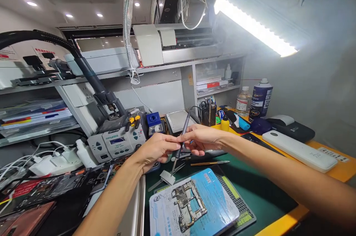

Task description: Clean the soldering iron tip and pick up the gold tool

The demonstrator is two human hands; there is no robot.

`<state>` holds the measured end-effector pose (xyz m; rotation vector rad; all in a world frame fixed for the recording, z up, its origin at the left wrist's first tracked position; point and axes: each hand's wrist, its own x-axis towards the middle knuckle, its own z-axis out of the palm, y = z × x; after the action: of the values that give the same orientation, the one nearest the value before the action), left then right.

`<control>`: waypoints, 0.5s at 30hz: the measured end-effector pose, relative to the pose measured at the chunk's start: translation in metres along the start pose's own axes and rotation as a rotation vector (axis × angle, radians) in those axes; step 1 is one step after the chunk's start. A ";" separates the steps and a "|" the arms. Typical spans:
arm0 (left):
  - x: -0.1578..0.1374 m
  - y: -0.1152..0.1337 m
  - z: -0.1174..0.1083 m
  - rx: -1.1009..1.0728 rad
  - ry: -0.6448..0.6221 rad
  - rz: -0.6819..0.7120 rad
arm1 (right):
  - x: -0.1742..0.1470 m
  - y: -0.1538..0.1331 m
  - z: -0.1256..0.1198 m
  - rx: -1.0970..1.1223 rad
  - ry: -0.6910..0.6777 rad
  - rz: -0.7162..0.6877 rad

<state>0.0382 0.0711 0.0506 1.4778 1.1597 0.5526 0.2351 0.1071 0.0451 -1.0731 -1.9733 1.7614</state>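
Observation:
My right hand (200, 139) grips a grey soldering iron (184, 129) like a pen, tip pointing down towards a small white pad (167, 177) on the green mat (250, 187). My left hand (155, 150) has its fingers pinched against the iron's shaft just below my right hand's grip. In front of both hands a phone circuit board (187, 203) lies on a blue and white sheet (217, 199). A thin tool (210, 163) rests on the mat under my right wrist.
A soldering station (116, 142) and a blue box (154, 123) stand behind my hands. Opened phones (50, 191) lie at the left. A spray can (260, 100), bottles, a white slab (299, 150) and a tool holder (208, 111) sit at the right. A lamp (253, 24) hangs overhead.

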 end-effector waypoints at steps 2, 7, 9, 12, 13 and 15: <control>-0.002 -0.003 -0.003 -0.069 -0.005 0.009 | -0.015 -0.001 -0.002 -0.086 0.040 -0.040; -0.005 -0.015 -0.011 -0.252 -0.016 0.036 | -0.057 0.009 -0.015 -0.415 0.144 0.006; -0.008 -0.019 -0.013 -0.317 0.004 0.039 | -0.068 0.018 -0.019 -0.573 0.204 0.044; -0.013 -0.023 -0.014 -0.381 0.038 0.030 | -0.075 0.032 -0.018 -0.738 0.248 0.078; -0.015 -0.024 -0.014 -0.393 0.044 0.026 | -0.075 0.036 -0.016 -0.774 0.249 0.080; -0.020 -0.026 -0.015 -0.407 0.052 0.019 | -0.072 0.042 -0.014 -0.822 0.251 0.067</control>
<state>0.0082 0.0579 0.0351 1.1304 1.0021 0.7933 0.3075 0.0670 0.0268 -1.5020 -2.5517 0.7381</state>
